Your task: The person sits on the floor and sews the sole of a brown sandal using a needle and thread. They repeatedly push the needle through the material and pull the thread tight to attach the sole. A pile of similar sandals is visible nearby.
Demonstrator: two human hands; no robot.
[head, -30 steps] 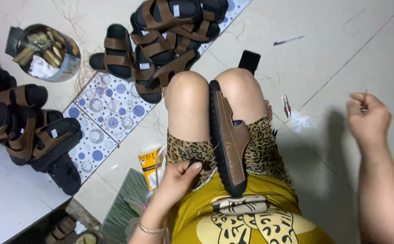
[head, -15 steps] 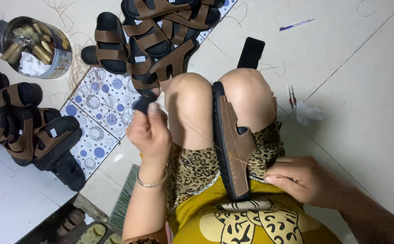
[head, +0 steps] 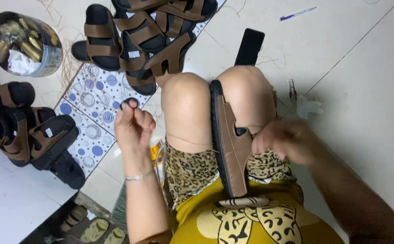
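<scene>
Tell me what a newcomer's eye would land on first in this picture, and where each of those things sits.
First comes the brown sandal, standing on edge, clamped between the person's knees at the centre. The right hand, blurred, is against its strap, while the left hand is raised at the left with fingers pinched together. Behind the knees, a pile of matching sandals lies on the floor at the top, with a tin of small tools in the upper left corner.

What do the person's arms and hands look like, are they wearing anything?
Both arms are bare, with no sleeves and no gloves. The left hand has a thin silver bracelet around its wrist, and its fingernails look dark. The right hand is blurred, and no ring, watch or bracelet can be made out on it.
</scene>
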